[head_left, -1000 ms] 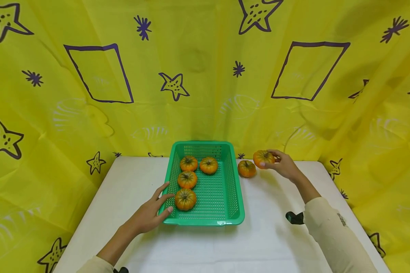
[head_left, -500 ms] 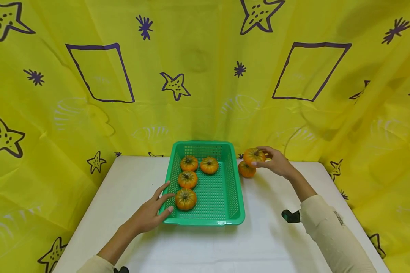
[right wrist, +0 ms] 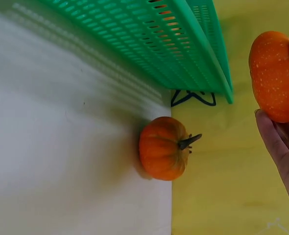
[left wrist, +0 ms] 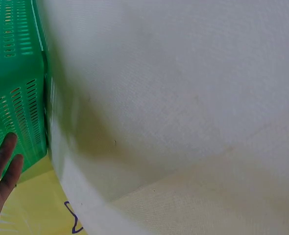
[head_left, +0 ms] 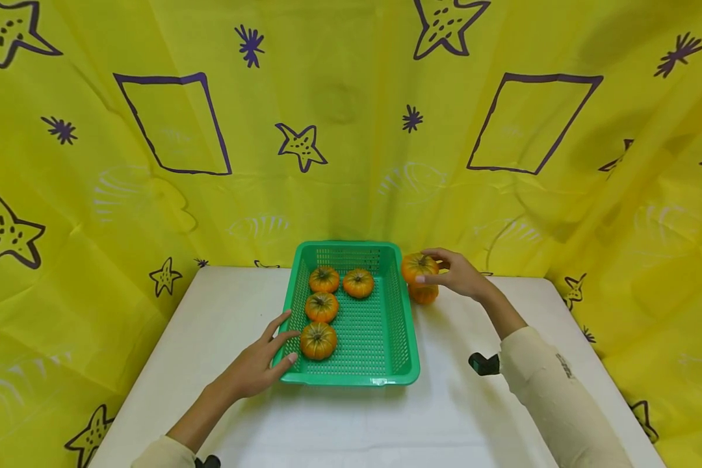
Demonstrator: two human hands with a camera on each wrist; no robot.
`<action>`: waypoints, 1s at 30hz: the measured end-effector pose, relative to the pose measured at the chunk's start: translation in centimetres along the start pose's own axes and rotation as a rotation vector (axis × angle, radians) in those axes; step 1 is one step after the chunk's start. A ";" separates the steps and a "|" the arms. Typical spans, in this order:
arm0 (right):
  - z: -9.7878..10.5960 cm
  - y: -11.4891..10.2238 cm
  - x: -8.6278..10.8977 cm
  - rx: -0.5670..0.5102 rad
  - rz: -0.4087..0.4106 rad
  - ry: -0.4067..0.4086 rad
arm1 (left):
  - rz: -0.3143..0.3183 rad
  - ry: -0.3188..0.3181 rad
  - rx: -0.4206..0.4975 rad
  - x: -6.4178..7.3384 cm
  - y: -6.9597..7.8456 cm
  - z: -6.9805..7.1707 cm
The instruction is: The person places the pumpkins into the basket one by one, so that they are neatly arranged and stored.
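Note:
My right hand (head_left: 459,278) grips a small orange pumpkin (head_left: 418,266) in the air beside the far right rim of a green plastic basket (head_left: 351,379). Below it, a second pumpkin (right wrist: 164,148) sits on the table outside the basket, stem visible in the right wrist view and partly covered in the head view. Inside the basket lie several pumpkins: three line the left side, from a far one (head_left: 324,279) to a near one (head_left: 318,341), and another (head_left: 359,283) is at the back. My left hand (head_left: 251,367) rests at the basket's left near rim, fingers spread and loosely extended.
A white-covered table (head_left: 351,429) holds the basket. Yellow curtain (head_left: 351,188) with sea-themed drawings closes off the back and both sides, close behind the basket. A small dark device (head_left: 484,364) shows at the right sleeve.
My right hand has carried its pumpkin leftward, over the one on the table, to the basket's right rim. The left hand and the basket stay where they were.

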State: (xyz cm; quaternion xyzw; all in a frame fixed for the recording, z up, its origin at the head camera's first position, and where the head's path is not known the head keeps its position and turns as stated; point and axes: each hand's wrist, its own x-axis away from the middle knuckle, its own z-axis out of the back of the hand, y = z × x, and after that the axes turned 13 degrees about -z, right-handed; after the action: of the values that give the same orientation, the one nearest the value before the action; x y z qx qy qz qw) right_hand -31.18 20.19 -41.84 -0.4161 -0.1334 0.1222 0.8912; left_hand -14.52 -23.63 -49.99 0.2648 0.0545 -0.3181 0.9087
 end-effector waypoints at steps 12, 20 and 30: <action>-1.6 -1.5 -1.7 -0.020 -0.014 -0.066 | -0.004 0.005 -0.008 0.1 0.0 -0.1; -3.2 -2.5 -2.7 -0.019 -0.028 -0.095 | 0.001 0.009 0.000 0.1 0.0 0.0; -4.8 -3.4 -3.7 -0.021 -0.050 -0.117 | -0.005 0.011 0.002 0.0 0.0 -0.1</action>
State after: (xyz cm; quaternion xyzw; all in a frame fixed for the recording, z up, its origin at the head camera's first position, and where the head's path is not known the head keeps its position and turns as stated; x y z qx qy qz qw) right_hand -32.65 13.45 -42.69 -0.4141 -0.1967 0.1228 0.8802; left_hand -14.51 -23.64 -50.07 0.2672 0.0597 -0.3189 0.9074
